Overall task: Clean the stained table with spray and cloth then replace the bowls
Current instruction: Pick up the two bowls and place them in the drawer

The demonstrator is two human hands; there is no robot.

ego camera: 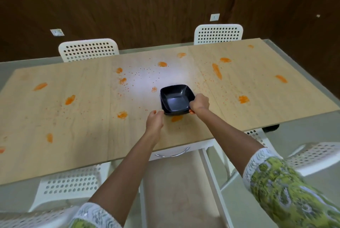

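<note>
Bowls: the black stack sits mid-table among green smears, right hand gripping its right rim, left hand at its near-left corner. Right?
One thing is off: the smears are orange, not green, as the head view shows. The rest holds: the black bowls sit stacked mid-table, the right hand has its grip on the right rim, and the left hand is at the near-left corner.

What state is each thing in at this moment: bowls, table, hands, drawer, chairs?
Black bowls: stacked, upright, empty on top, sitting on the table.
Table: uncleaned, with orange smears and specks across the top.
Right hand: fingers curled on the stack's right rim.
Left hand: relaxed, at the stack's near left corner; contact unclear.
Drawer: closed.
White chairs: pushed up to the table, unoccupied.
</note>
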